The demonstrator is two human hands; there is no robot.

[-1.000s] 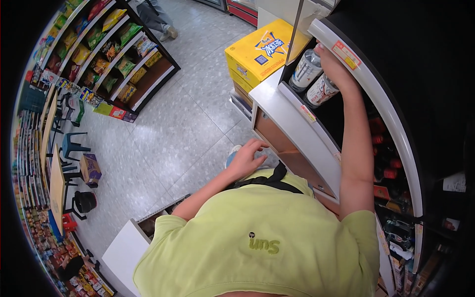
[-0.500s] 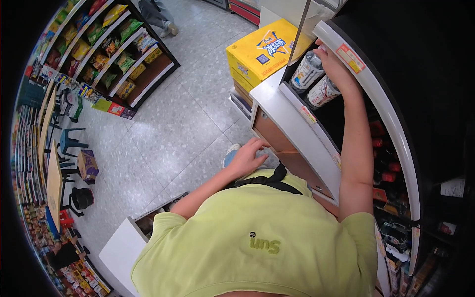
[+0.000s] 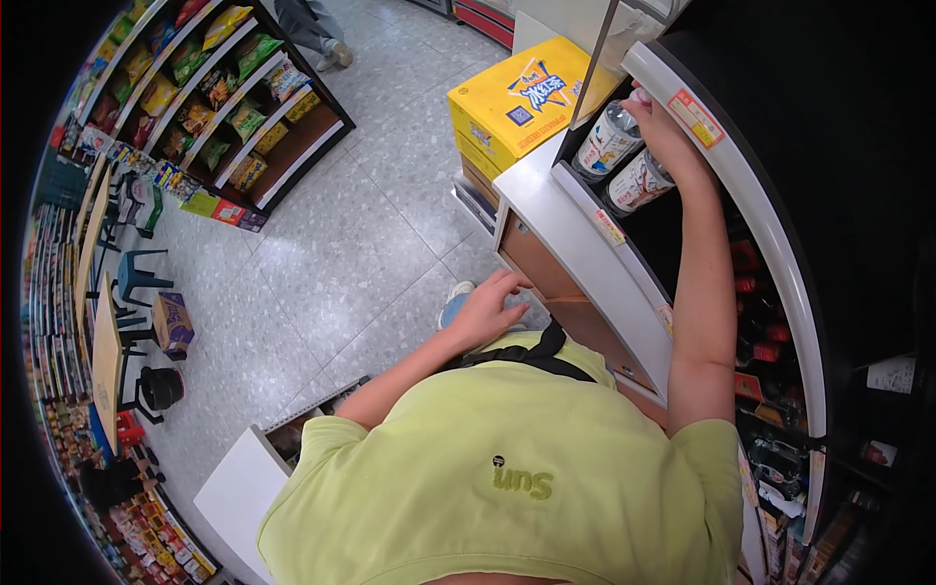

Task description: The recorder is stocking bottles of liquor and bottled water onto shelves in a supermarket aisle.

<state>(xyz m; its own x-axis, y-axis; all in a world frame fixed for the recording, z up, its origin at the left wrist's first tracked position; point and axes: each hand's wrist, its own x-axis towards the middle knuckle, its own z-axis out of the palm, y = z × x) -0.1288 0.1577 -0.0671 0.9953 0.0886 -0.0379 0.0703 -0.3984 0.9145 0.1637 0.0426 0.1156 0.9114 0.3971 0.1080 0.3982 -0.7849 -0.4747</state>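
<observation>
My right hand (image 3: 659, 125) reaches into a white-edged shelf on the right, fingers closed around the neck of a clear bottle (image 3: 606, 146) with a white label. Something small and pinkish, perhaps its cap, shows by the fingertips. A second labelled clear bottle (image 3: 639, 183) stands beside it, nearer to me, partly under my wrist. My left hand (image 3: 492, 310) hangs loosely in front of my waist, fingers apart and holding nothing, close to the brown panel of the shelf unit (image 3: 531, 255).
A yellow carton (image 3: 517, 102) stands at the shelf's far end. A snack rack (image 3: 219, 107) rises at the far left, where another person's legs (image 3: 312, 34) show behind it. Stools (image 3: 144, 278) and wooden tabletops (image 3: 105, 361) line the left. A white counter (image 3: 239, 502) lies near my left side.
My right hand has shifted very slightly toward me and right at the bottle's top, and the pinkish piece shows more. My left hand stays in place.
</observation>
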